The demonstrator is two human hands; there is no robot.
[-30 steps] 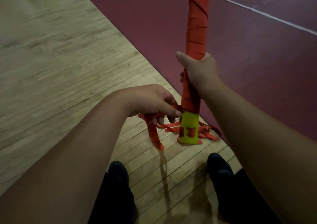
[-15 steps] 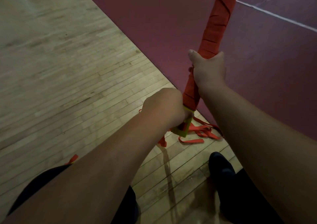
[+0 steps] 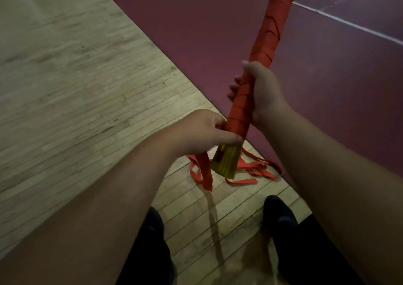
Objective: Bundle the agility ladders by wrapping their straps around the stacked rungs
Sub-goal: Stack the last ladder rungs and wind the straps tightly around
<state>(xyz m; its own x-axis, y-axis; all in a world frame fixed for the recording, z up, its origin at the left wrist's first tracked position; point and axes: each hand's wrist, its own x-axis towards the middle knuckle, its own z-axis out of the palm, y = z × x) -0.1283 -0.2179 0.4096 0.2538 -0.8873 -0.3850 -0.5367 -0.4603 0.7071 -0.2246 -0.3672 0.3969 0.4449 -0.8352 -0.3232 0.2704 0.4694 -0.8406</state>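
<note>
A long bundle of stacked yellow rungs point(image 3: 225, 162), wrapped almost fully in orange strap point(image 3: 265, 34), stands tilted to the upper right. My right hand point(image 3: 265, 92) grips the bundle around its middle. My left hand point(image 3: 202, 132) holds the orange strap against the bundle just above the bare yellow end. A loose strap end point(image 3: 206, 173) hangs from under that hand. More slack strap point(image 3: 255, 169) lies in loops on the floor behind the bundle's lower end.
I stand on a pale wooden plank floor point(image 3: 76, 99) beside a maroon court surface point(image 3: 196, 34) with a white line point(image 3: 349, 23). My two dark shoes point(image 3: 279, 215) are just below the bundle.
The bundle has tipped further right and lifted. My left hand has shifted on the lower end, showing more yellow rung, and a strap end now hangs from it. My right hand sits lower.
</note>
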